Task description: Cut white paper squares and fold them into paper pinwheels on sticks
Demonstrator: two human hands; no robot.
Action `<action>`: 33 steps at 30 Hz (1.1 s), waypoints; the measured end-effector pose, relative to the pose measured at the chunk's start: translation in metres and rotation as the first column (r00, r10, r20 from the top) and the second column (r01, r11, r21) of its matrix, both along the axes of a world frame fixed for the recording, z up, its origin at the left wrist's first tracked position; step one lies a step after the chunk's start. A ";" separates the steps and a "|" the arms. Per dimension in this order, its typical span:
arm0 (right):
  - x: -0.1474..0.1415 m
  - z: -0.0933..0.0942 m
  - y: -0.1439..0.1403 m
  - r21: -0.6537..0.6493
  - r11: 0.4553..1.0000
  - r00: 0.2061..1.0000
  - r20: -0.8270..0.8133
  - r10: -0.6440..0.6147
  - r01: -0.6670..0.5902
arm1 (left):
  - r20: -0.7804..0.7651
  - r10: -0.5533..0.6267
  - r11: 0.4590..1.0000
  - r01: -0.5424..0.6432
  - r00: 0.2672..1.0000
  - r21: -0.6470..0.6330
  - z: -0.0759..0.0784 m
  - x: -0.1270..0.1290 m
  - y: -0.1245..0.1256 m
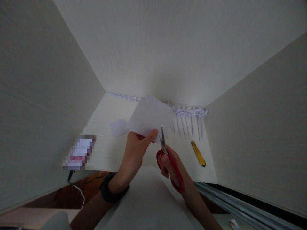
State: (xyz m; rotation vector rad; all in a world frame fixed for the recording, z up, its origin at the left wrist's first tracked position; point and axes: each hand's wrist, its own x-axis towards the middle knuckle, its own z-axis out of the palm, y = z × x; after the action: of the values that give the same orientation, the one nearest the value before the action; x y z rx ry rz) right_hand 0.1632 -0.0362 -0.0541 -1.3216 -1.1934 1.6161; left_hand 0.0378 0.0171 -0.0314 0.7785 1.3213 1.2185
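My left hand (134,151) pinches the lower edge of a white paper sheet (150,118) and holds it up over the pale desk (107,150). My right hand (171,166) grips red-handled scissors (168,159); their short metal blades point up at the paper's lower right edge. A dark band circles my left wrist.
A row of several small white folded paper pieces on sticks (189,119) lies at the back right. A yellow utility knife (198,154) rests right of my hands. A phone (79,153) with a cable lies at the left. Pale walls close in on both sides.
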 end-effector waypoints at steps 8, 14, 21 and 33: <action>0.000 -0.006 0.001 0.045 0.999 1.000 -0.005 0.013 -0.012 | 0.029 0.016 0.998 -0.014 0.999 -0.055 0.002 0.001 -0.002; 0.013 -0.046 -0.006 0.174 0.984 0.969 0.246 -0.013 -0.031 | 0.153 0.112 0.993 -0.116 0.982 0.020 0.000 -0.001 0.001; 0.045 -0.137 -0.007 0.121 0.991 0.707 0.697 -0.120 0.048 | 0.242 0.159 0.987 -0.159 0.957 -0.017 0.006 -0.002 0.002; 0.049 -0.177 0.001 0.170 0.984 0.459 0.880 -0.124 -0.060 | 0.195 0.005 1.000 0.000 0.981 -0.021 0.000 -0.005 -0.003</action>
State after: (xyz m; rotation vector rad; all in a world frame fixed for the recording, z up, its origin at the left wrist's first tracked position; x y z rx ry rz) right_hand 0.2124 -0.0347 -0.2312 -2.1535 -1.8278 0.6367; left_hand 0.0323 0.0138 -0.0318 0.6249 1.1726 1.2476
